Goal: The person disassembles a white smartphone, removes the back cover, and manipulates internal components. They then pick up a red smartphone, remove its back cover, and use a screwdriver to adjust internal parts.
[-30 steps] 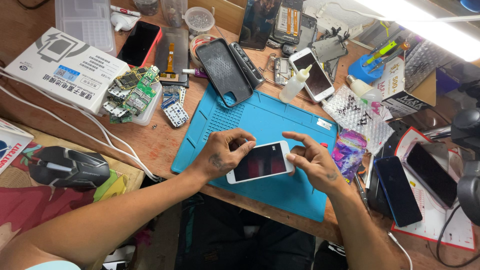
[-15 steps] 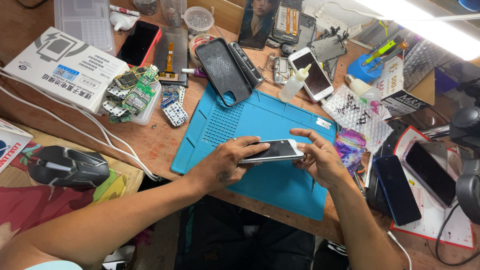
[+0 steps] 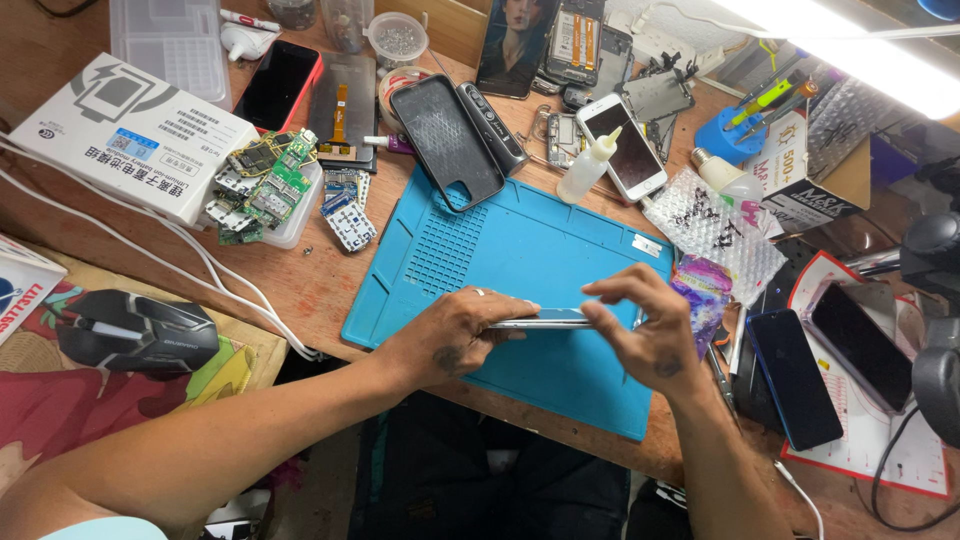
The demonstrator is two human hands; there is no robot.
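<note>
A cluttered wooden workbench point(image 3: 330, 290) carries a blue silicone work mat point(image 3: 520, 250), and over its near half both hands meet. The left hand point(image 3: 450, 335) grips one end of a white smartphone point(image 3: 545, 320) – held edge-on, nearly flat, just above the mat – while the right hand point(image 3: 645, 325) pinches the other end with curled fingers. Left of the mat lies a black computer mouse point(image 3: 135, 332), behind it a dark phone case point(image 3: 445, 140) and a small squeeze bottle point(image 3: 585, 168)

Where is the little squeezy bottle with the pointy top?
In the head view, the small white dropper bottle lies at the blue mat's far edge, between the black phone case and a white phone.
</note>
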